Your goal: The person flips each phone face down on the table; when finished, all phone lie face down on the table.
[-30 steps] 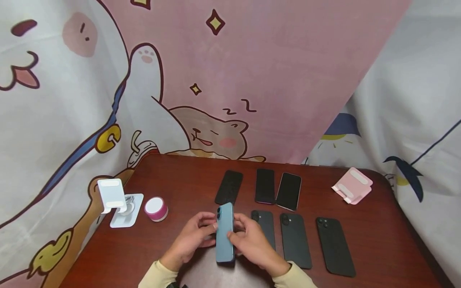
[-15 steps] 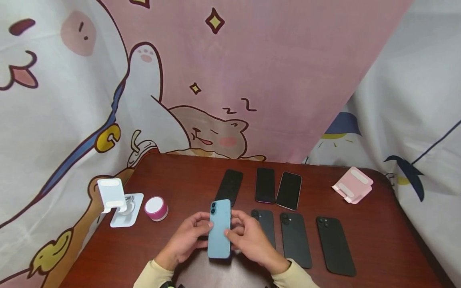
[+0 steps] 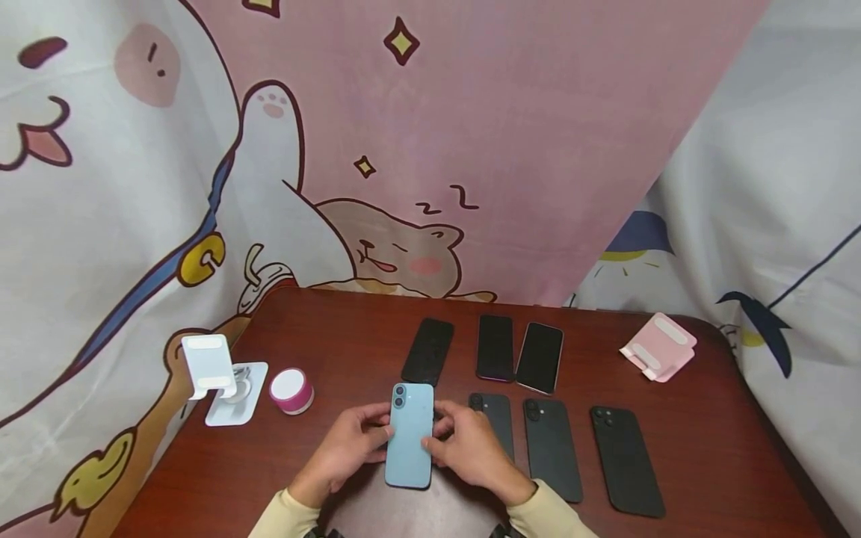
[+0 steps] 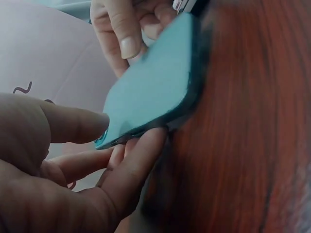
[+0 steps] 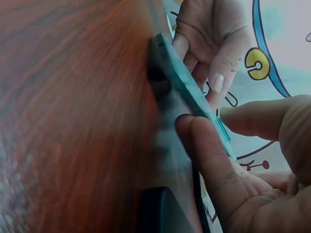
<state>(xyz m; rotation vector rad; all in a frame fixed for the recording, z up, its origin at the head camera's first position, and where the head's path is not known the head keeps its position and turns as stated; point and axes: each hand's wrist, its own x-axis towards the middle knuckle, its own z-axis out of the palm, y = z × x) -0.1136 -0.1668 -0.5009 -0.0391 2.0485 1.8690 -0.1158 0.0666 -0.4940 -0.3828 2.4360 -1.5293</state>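
Both hands hold a light blue smartphone (image 3: 409, 441) by its long edges, back side up, with its two-lens camera at the upper left. The left hand (image 3: 350, 442) grips the left edge, thumb on the back and fingers underneath. On the opposite edge, the right hand (image 3: 469, 442) pinches the phone the same way. In the left wrist view, the phone (image 4: 153, 80) is tilted close to the wooden tabletop. The right wrist view shows the phone (image 5: 187, 87) nearly edge-on, so its screen side is hidden there.
Black phones lie screen up behind, including one (image 3: 428, 350) just beyond the held phone. Several dark phones lie back up at right, one (image 3: 553, 450) near the right hand. A white stand (image 3: 210, 364) and pink round container (image 3: 292, 390) stand left; a pink stand (image 3: 659, 347) is back right.
The light blue phone has turned from a steep sideways tilt so its back faces the head camera more fully. It has shifted slightly left, then lower, with both hands still holding it.
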